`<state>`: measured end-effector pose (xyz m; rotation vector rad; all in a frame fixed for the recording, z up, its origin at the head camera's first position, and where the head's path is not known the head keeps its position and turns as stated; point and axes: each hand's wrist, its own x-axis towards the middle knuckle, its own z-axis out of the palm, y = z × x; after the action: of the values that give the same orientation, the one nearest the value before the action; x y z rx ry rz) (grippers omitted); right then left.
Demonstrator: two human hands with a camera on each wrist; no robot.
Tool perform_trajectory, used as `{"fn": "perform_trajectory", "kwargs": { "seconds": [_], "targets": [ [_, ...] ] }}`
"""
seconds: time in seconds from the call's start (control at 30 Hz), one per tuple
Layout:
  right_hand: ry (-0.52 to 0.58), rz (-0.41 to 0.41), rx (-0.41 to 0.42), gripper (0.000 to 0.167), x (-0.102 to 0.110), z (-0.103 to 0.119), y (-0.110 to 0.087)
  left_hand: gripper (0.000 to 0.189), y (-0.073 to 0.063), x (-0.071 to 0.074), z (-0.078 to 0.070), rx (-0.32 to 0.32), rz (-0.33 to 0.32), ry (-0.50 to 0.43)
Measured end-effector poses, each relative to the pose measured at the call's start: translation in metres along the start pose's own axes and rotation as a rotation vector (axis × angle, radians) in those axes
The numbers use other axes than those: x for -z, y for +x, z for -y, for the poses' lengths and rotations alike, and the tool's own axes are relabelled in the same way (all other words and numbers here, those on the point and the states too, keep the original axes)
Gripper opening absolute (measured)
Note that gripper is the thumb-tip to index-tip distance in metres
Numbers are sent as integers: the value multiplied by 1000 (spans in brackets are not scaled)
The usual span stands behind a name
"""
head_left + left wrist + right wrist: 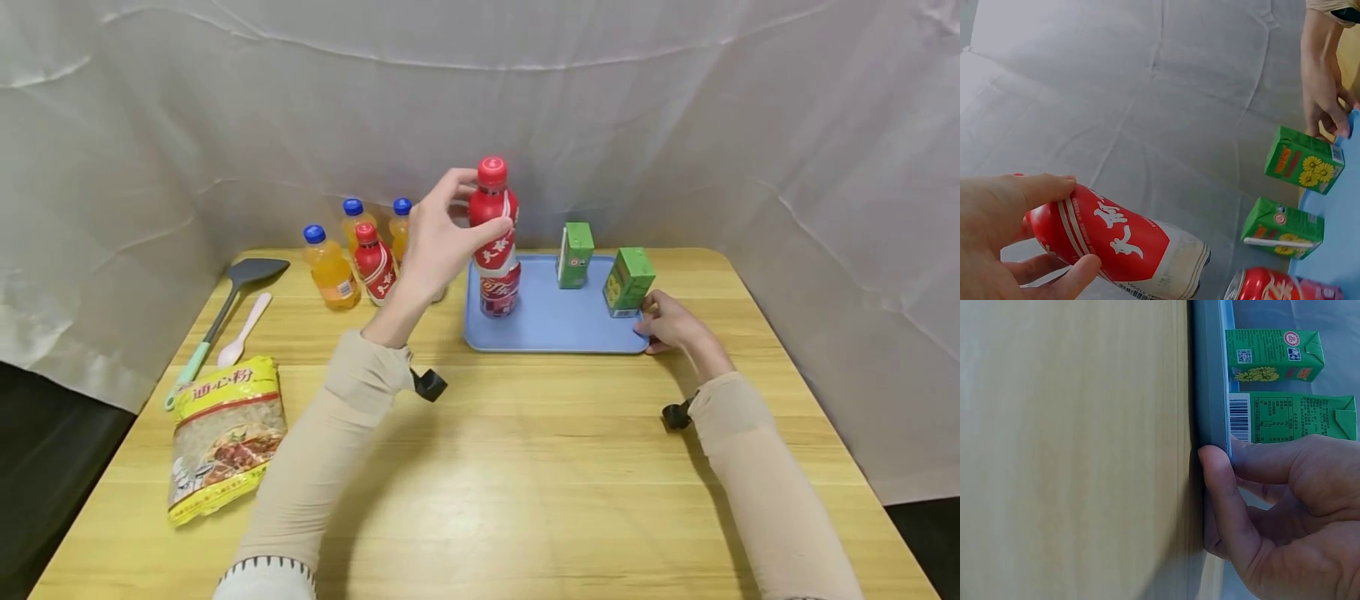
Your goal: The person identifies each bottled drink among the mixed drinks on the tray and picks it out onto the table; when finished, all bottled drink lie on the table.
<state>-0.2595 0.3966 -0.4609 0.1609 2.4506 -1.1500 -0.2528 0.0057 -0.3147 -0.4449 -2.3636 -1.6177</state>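
Note:
My left hand [437,242] grips a red-capped bottle [1125,250] with a red and white label around its upper part. In the head view the bottle is upright and overlaps the top of a red drink can [499,293], which stands at the left end of a blue tray [558,325]. My right hand [673,323] pinches the tray's near right corner between thumb and fingers. Close to those fingers stands a green juice carton [1294,417]. A second green carton [575,254] is on the tray farther back.
Left of the tray are several orange drink bottles [332,271] with blue caps and another red bottle [375,265]. A dark spatula [255,270], a pink spoon [243,333] and a yellow pasta bag [228,442] lie along the left side. Grey cloth [637,108] hangs behind the table.

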Motion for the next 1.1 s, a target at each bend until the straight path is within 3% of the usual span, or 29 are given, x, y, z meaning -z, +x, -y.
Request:
{"fn": "perform_trajectory", "kwargs": {
  "seconds": [0.23, 0.63, 0.87, 1.1],
  "targets": [
    [0, 9, -9, 47, 2, -2, 0, 55, -19, 31, 13, 9, -33, 53],
    [-16, -2, 3, 46, 6, -4, 0, 59, -46, 75, 69, 132, -93, 132],
    [-16, -4, 7, 47, 6, -6, 2, 58, -57, 87, 95, 222, -99, 174],
    [-15, -6, 8, 45, 6, -6, 1, 60, -62, 90, 119, 256, -99, 159]
  ]
}}
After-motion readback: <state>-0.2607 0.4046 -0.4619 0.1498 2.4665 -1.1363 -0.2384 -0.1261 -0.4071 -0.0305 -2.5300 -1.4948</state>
